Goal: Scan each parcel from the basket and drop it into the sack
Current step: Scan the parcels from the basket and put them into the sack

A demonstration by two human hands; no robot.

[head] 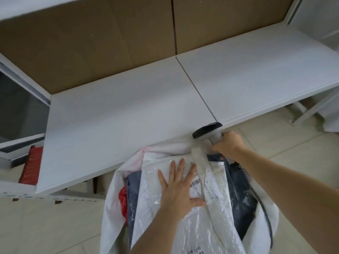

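Note:
A white woven sack (110,213) stands open on the floor below the table edge. A white plastic parcel (161,226) with a barcode label lies on top inside it, above dark blue and red parcels (122,198). My left hand (178,187) lies flat on the white parcel, fingers straight and spread. My right hand (229,143) grips the handle of a grey barcode scanner (208,132) at the sack's far rim, close to the table edge. The scanner's dark cable (264,208) trails down the sack's right side. The basket is out of view.
A white table (128,107) fills the middle, with brown cardboard (91,43) behind it. A red object (31,165) sits at the left under the table. Table legs (304,110) stand at the right on a pale tiled floor (45,226).

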